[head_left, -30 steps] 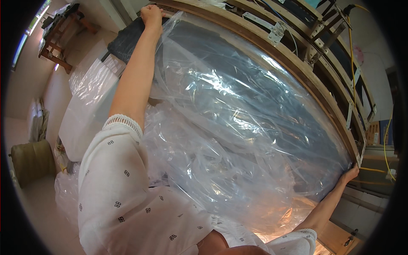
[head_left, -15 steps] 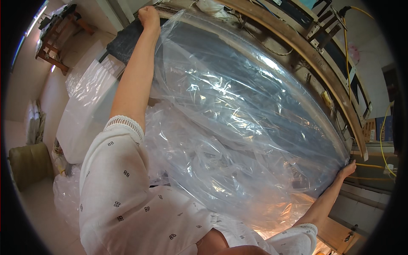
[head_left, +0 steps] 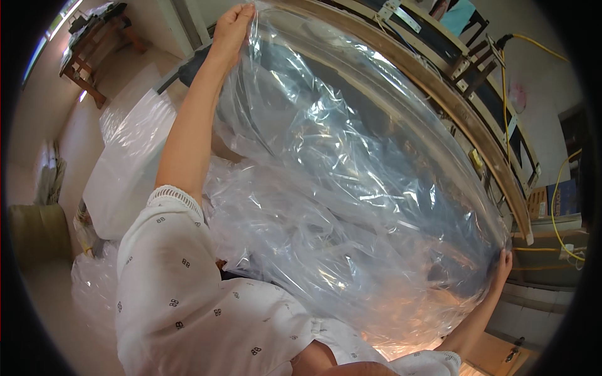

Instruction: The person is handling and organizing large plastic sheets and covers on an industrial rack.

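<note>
A large clear plastic sheet (head_left: 351,188) is stretched wide in front of me, crumpled and shiny. My left hand (head_left: 233,26) grips its top left corner, with the arm reaching far up and out. At the lower right, my right hand (head_left: 502,268) pinches the sheet's other edge. The plastic billows between both hands and hides most of what lies under it. More folds of it bunch up against my white patterned sleeve.
A long wooden bench edge (head_left: 439,88) runs diagonally behind the sheet, with metal brackets and a yellow cable (head_left: 558,207) beyond it. White plastic-wrapped bundles (head_left: 125,169) lie at the left. A small wooden table (head_left: 88,44) stands far left on the floor.
Both hands kept their hold while the sheet billowed outward and rose a little. My left hand shifted slightly up and right; the right hand stayed near the bench's lower end.
</note>
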The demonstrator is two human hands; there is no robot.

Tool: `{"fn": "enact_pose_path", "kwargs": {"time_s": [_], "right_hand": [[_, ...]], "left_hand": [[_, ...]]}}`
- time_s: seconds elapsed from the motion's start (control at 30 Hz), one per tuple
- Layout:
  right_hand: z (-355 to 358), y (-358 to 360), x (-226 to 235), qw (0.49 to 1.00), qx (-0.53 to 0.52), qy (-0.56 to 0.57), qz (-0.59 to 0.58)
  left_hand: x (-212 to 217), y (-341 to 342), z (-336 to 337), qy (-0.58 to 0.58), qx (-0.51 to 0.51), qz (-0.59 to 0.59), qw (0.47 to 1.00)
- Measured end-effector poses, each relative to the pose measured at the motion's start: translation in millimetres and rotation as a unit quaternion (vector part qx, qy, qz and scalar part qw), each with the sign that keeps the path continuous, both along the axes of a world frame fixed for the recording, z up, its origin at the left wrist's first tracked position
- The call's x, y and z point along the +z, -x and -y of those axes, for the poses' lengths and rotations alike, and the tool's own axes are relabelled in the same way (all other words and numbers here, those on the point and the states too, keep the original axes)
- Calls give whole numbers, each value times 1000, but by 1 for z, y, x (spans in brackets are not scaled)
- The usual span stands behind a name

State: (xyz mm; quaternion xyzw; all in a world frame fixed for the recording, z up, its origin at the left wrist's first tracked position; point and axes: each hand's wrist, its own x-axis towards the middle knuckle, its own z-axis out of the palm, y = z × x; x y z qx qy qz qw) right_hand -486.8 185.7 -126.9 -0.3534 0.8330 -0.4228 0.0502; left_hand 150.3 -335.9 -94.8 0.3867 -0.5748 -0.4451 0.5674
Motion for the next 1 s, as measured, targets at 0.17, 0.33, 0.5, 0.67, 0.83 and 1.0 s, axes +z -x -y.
{"fn": "enact_pose_path", "kwargs": {"time_s": [0.17, 0.33, 0.5, 0.67, 0.83, 1.0], "right_hand": [[-58, 10, 6, 999, -10, -17, 38], [-86, 29, -11, 996, -42, -74, -41], [-102, 29, -21, 994, -56, -81, 36], [-98, 35, -17, 992, -62, -98, 46], [-97, 38, -18, 984, -94, -144, 34], [-116, 28, -12, 989, -54, -133, -25]], "left_hand": [[18, -16, -69, -35, -50, -60, 996], [10, -35, -125, -37, -39, -98, 994], [1, -50, -145, -28, -45, -80, 995], [-10, -59, -146, -2, -39, -94, 995], [-10, -63, -154, 23, -48, -80, 995], [-14, -49, -151, 93, -101, 68, 988]]}}
